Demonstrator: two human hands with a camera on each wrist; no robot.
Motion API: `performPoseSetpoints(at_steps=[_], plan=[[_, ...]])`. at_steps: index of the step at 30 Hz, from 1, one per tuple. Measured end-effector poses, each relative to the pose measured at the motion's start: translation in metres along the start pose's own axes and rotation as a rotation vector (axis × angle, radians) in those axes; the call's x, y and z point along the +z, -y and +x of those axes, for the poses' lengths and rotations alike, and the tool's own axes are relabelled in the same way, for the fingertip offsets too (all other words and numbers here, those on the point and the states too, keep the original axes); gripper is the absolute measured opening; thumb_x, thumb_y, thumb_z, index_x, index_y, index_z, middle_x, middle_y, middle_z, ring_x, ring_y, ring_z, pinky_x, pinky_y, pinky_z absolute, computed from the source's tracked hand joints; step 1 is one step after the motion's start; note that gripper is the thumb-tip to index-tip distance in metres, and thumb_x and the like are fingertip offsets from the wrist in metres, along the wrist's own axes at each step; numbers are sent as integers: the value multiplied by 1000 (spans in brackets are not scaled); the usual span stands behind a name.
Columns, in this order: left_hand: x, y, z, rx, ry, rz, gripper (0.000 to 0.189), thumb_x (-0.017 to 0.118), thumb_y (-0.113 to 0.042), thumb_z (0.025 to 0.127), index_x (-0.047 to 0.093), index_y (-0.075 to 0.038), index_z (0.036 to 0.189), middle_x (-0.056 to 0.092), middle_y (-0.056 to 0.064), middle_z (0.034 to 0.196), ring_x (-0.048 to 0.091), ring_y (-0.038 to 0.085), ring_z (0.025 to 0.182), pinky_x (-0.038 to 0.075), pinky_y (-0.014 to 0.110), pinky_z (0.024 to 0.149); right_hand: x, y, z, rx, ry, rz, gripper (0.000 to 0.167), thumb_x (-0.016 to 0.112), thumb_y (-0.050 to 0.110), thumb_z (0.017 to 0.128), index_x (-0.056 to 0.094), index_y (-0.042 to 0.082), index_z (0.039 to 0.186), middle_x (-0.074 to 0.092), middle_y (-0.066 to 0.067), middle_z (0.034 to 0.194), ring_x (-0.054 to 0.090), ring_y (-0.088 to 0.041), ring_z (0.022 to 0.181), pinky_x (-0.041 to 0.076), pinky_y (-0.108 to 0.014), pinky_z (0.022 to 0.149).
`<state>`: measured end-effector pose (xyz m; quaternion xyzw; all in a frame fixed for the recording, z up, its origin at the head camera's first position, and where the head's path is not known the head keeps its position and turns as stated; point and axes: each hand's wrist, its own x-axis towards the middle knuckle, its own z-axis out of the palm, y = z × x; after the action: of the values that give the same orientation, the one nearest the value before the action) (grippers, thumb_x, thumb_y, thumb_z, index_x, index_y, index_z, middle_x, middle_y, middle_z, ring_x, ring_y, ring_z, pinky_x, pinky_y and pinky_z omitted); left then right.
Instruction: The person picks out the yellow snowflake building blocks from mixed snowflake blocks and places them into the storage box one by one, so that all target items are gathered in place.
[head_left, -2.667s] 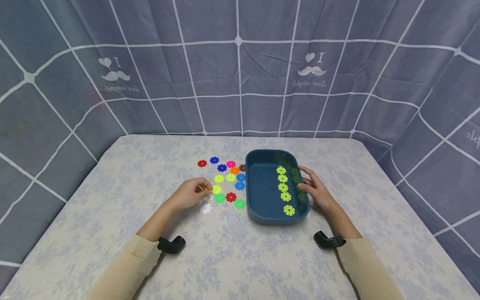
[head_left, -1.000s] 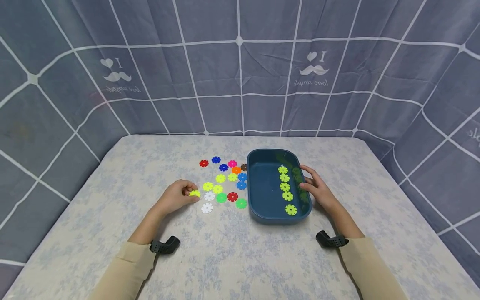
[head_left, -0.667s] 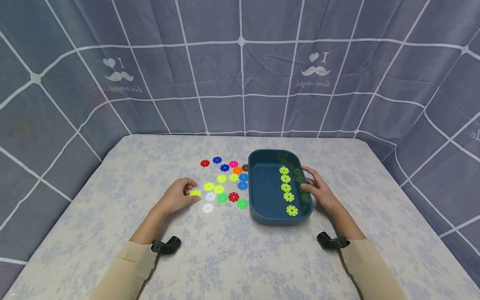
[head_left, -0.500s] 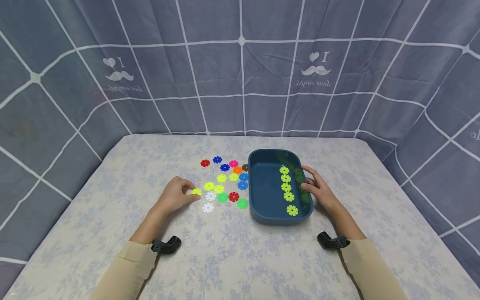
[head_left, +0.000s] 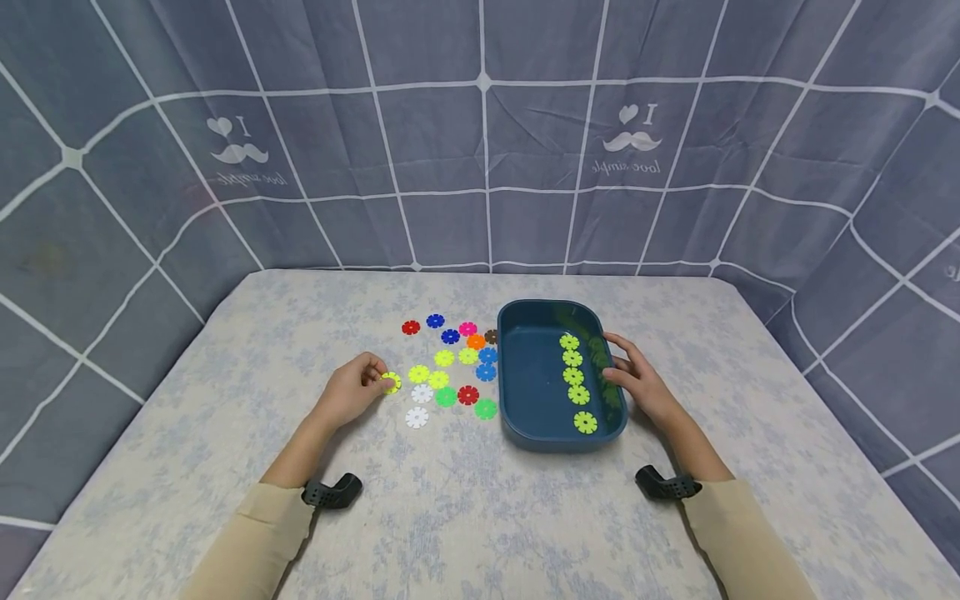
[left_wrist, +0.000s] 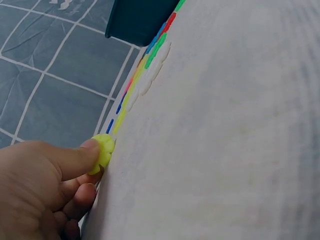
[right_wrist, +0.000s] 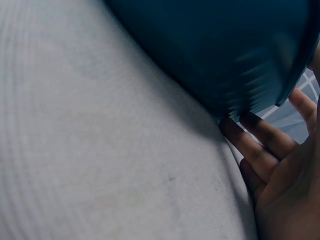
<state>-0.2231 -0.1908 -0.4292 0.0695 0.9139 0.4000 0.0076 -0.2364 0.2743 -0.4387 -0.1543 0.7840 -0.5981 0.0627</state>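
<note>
Near the left end of the loose pieces, my left hand [head_left: 351, 388] pinches a yellow notched plastic disc [head_left: 392, 382] between thumb and fingers. In the left wrist view the disc [left_wrist: 103, 152] stands on edge close over the table, with the thumb across its face. My right hand [head_left: 637, 382] holds the right side of a dark blue plastic bin [head_left: 525, 438], its thumb over the rim. In the right wrist view the other fingers [right_wrist: 255, 152] lie against the bin's outer wall, low down. Inside the bin, several yellow-green discs [head_left: 573, 377] lie in a row.
Between the left hand and the bin lie several flat notched discs: yellow [head_left: 418, 374], white [head_left: 417, 417], green [head_left: 486, 408], red [head_left: 468, 395], blue [head_left: 487, 372], orange [head_left: 476, 342], pink and brown. A grey checked curtain [head_left: 420, 142] hangs behind the patterned tablecloth [head_left: 465, 517].
The left hand has moved left from among the discs, leaving one yellow disc beside the white one. Its open fingers have closed on another yellow disc and tilted it up. The right hand stays at the bin.
</note>
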Motion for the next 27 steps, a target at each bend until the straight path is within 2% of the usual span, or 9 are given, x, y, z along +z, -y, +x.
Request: performPoseSetpoints(at_steps=[6,10,13,17,24,27], plan=[[-1,0,3,-30,-15,-48,17,64,-17,96,58,-2,100,58,7,87,51,20,76,43,32,66,0,-3,0,-5,3,10,63,48,11,102,15,9,156,34,-30,148,32,-44,136,31,-62,102],[-4,-5,9,-19,-6,-101,16,64,-15,95,58,0,99,59,8,86,52,20,73,44,29,61,1,-2,-1,-9,3,8,63,48,12,102,15,9,156,34,-30,148,33,-45,136,31,-62,102],[-6,-14,15,-6,0,-107,17,65,-15,95,58,-1,98,59,8,86,53,20,72,44,29,59,1,-1,-1,-11,-1,15,62,48,11,102,16,9,155,34,-30,148,33,-45,136,30,-63,103],[-7,-30,23,9,18,-110,17,66,-16,94,57,-1,98,58,8,87,52,21,75,43,31,64,1,0,0,-9,-3,24,62,48,8,101,17,9,155,34,-31,148,32,-45,136,29,-64,103],[0,-56,39,58,50,-150,16,66,-14,94,57,-2,97,59,7,87,53,21,78,44,32,69,2,-1,-1,-2,1,19,63,48,11,102,16,10,156,37,-29,147,35,-43,135,34,-58,102],[2,-64,45,79,59,-153,15,66,-15,94,58,-2,97,59,7,87,53,21,78,44,33,70,2,-1,-1,2,0,19,63,48,10,102,16,11,156,35,-30,148,34,-43,136,33,-60,103]])
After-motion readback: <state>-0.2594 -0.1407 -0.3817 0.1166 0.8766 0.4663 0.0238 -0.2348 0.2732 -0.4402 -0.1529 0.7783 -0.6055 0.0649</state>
